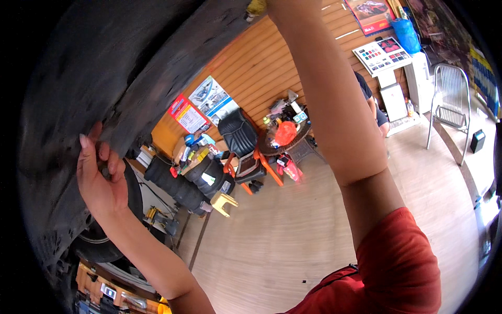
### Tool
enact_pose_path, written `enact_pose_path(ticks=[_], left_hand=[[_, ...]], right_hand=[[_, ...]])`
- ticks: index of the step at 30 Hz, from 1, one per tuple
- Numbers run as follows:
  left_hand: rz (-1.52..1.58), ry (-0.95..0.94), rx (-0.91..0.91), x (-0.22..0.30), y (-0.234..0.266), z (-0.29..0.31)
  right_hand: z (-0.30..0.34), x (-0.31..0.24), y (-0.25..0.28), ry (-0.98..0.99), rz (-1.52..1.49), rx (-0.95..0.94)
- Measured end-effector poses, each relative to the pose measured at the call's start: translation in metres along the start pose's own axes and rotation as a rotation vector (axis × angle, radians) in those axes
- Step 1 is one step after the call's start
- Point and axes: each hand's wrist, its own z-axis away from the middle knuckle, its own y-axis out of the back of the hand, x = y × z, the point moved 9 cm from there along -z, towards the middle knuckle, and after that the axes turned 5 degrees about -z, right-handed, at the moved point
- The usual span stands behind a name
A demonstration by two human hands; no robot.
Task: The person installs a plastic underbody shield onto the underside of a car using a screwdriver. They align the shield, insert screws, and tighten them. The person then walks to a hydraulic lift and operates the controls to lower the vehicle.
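A large dark, grimy surface (78, 68), which looks like the underside of a vehicle, fills the upper left. My left hand (104, 180) is raised against it, with a finger and thumb extended and the other fingers loosely bent and apart. Nothing shows in that hand. My right arm reaches up to the top edge, where only the base of my right hand (294, 7) shows; its fingers are out of the picture. Beside it, at the edge of the dark surface, is a small yellow piece (255, 7), too cut off to identify.
A wheel (99, 243) is below my left hand. Farther off are stacked tyres (201, 178), a black armchair (238, 131), a round table (300, 144) with clutter, a yellow stool (223, 203) and a metal chair (451, 99). A person (380, 118) is partly behind my right arm.
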Motion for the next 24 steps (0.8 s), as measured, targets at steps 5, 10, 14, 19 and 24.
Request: enact_pose_path(ticks=[5,10,14,19,24], left_hand=[[-0.001,-0.019,0.018,0.003,-0.002,0.001],[0.006,-0.027,0.020,-0.001,0.001,0.001],[0.037,-0.023,0.003,-0.001,-0.004,0.000],[0.001,-0.054,0.011,0.001,-0.006,0.001],[0.029,-0.050,0.012,-0.001,-0.007,0.001]], right_hand=[[-0.014,0.019,-0.015,-0.215,-0.401,-0.139],[0.004,0.020,-0.013,-0.308,-0.506,-0.126],[-0.005,0.009,-0.013,-0.064,-0.223,-0.208],[-0.015,0.034,-0.029,-0.435,-0.609,-0.223],[-0.001,0.026,-0.018,-0.365,-0.509,-0.162]])
